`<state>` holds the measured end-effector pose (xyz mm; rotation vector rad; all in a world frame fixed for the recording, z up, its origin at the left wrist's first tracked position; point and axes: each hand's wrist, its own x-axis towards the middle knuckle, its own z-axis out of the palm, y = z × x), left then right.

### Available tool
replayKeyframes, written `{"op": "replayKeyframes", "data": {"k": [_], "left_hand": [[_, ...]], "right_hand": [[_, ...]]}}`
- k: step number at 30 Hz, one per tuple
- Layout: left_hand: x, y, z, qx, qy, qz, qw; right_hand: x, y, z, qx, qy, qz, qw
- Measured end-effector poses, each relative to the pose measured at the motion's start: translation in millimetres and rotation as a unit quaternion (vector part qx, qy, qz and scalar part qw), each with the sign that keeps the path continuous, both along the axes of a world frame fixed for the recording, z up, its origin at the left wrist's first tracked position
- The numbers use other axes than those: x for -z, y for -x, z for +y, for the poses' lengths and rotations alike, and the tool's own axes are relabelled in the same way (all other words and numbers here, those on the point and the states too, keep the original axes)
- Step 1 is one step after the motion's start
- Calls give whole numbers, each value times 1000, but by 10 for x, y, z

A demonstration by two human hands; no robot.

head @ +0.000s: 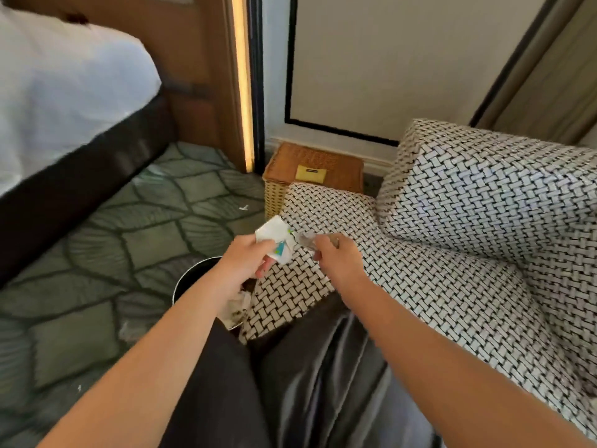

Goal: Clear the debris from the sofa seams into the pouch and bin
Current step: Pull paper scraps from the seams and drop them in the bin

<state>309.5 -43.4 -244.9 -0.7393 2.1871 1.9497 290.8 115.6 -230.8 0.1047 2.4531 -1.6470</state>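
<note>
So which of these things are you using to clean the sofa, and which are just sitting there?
For the job:
pouch, held
scrap, clear and blurry, held
bin
sofa

Just lying about:
basket
yellow thing on the basket
bed
curtain
carpet

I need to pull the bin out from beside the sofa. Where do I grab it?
Take the bin by its bare rim arc on the carpet side, hooking fingers over it from above-left. Its mouth opens upward, and the opposite side is hidden under the left hand and tucked beside the sofa.
</note>
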Motion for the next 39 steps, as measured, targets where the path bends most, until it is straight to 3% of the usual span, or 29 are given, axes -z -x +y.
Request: {"op": "replayKeyframes", "data": {"k": [8, 13, 17, 23, 31, 39], "left_hand": [[674, -162, -768, -145, -47, -55, 987], [1016, -15, -1085, -178, -4, -89, 980], [1210, 13, -1233, -107, 137, -133, 976], [1331, 56, -1350, -3, 222, -150, 964], [1167, 44, -1191, 64, 248, -101, 961], [632, -50, -662, 97, 198, -5, 975]], "right_hand": [[651, 169, -999, -62, -22, -129, 990], [1007, 277, -1525, -56, 30, -203, 977], [1188, 372, -1747, -25, 66, -237, 969], [1242, 469, -1776, -56, 55, -289, 954], [1115, 461, -1544, -94, 21, -272, 958], [538, 409, -1031, -200, -47, -193, 959]]}}
